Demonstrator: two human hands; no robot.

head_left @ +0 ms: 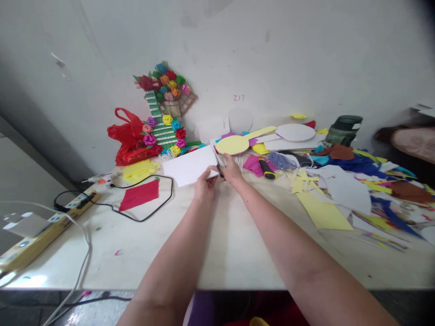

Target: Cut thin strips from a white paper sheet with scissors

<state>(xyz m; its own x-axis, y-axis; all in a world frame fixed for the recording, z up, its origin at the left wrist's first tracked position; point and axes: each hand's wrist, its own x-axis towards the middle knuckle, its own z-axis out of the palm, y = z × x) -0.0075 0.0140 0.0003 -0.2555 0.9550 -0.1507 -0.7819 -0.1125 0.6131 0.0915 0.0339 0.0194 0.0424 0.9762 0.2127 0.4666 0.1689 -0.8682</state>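
A sheet of white paper (190, 166) is gripped at its lower right corner by my left hand (205, 181), thumb on top. My right hand (233, 172) is closed around the dark handles of a pair of scissors (220, 170). The scissor blades point away from me along the sheet's right edge. Whether they are parted there, I cannot make out. Just beyond my hands lies a yellow paddle-shaped cutout (234, 145) with a long handle.
A red cloth piece (140, 195) and black cable lie left, beside a power strip (50, 226). Paper flowers (166, 131) and a red plastic bag (127, 142) stand at the back. Right are a yellow-black cutter (267, 169), paper scraps (346, 185) and a dark green bottle (343, 131).
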